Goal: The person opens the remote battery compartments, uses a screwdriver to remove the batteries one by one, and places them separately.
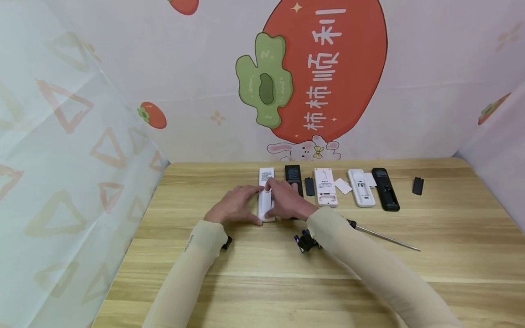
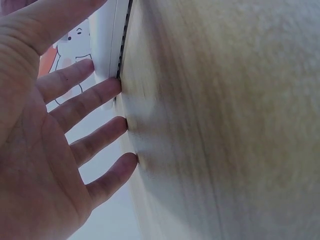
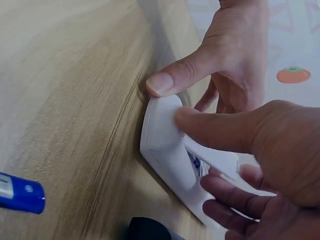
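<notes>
A white remote control (image 1: pixel 267 173) lies back-side up on the table between both hands. My left hand (image 1: pixel 231 206) is spread along its left side, thumb at the near end. In the left wrist view, the fingers (image 2: pixel 87 103) are nearly straight, their tips at the remote's edge and the tabletop. My right hand (image 1: pixel 286 198) pinches a white battery cover (image 3: pixel 216 159) over the remote's back. The cover is tilted, and a bit of blue battery (image 3: pixel 196 162) shows in the compartment beneath. My right thumb rests near the remote's near end.
To the right lie a black remote (image 1: pixel 293 173), a black cover (image 1: pixel 309 187), two white remotes (image 1: pixel 326 176) with white covers (image 1: pixel 343 186), another black remote (image 1: pixel 385 189) and its cover (image 1: pixel 418 186). A screwdriver (image 1: pixel 387 238) and blue batteries (image 3: pixel 22 194) lie nearer, by the right forearm.
</notes>
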